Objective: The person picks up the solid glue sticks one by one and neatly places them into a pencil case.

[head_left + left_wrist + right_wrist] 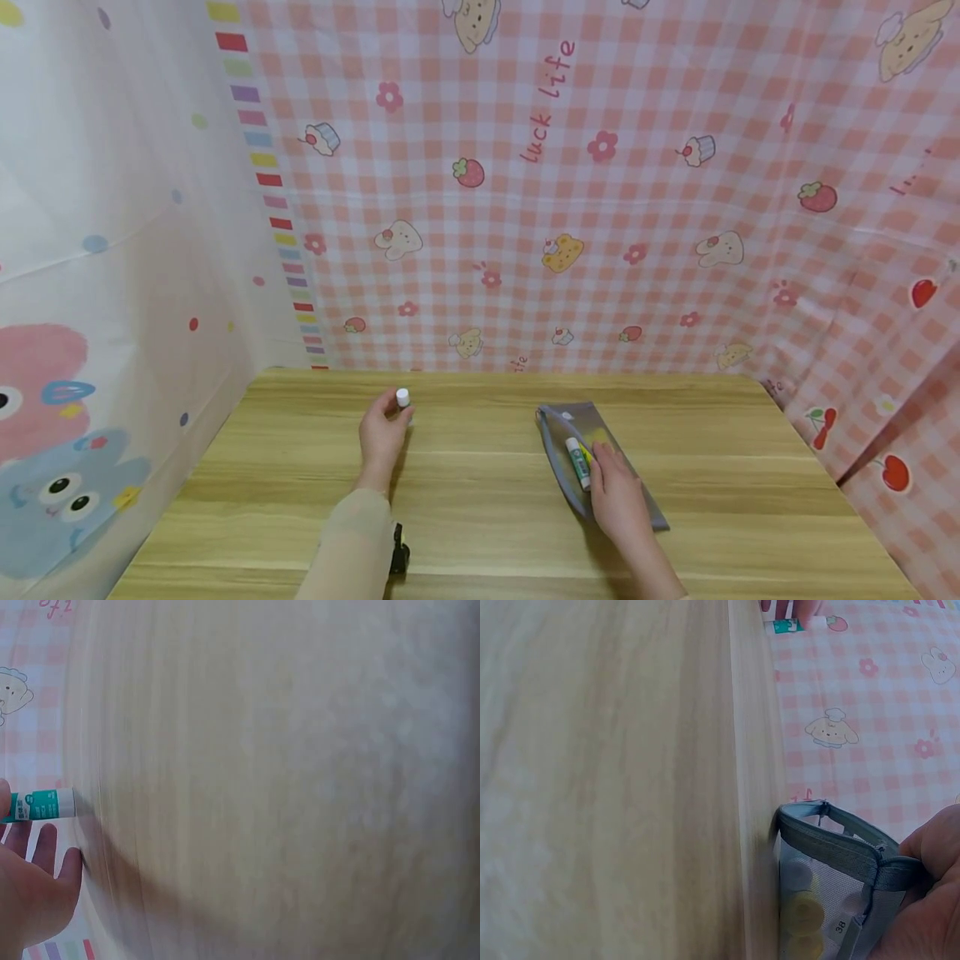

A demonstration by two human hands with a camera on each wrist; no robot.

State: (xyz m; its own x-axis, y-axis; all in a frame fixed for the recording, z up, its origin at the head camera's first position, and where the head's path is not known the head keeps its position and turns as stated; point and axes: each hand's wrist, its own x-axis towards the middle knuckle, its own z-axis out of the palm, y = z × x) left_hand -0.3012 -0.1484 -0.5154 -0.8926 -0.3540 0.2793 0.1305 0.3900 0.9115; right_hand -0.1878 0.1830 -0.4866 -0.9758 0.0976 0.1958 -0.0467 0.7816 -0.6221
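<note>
Near the back left of the table, my left hand (382, 437) pinches an upright glue stick (403, 398) between thumb and fingers. Its white end and green label (43, 804) show in the left wrist view, close to the tabletop. My right hand (618, 493) grips the side of a grey mesh zip pouch (645, 492), whose zipped mouth gapes toward the left. Another green and white glue stick (578, 463) shows at that opening beside the fingers. Through the mesh in the right wrist view appear yellow round things (804, 915), partly hidden.
Both hands are over a wood-grain table (480, 517). A pink checked cloth (510, 208) hangs along its back edge, with a white patterned cloth (150, 275) on the left. A small black object (400, 550) sits by the left sleeve.
</note>
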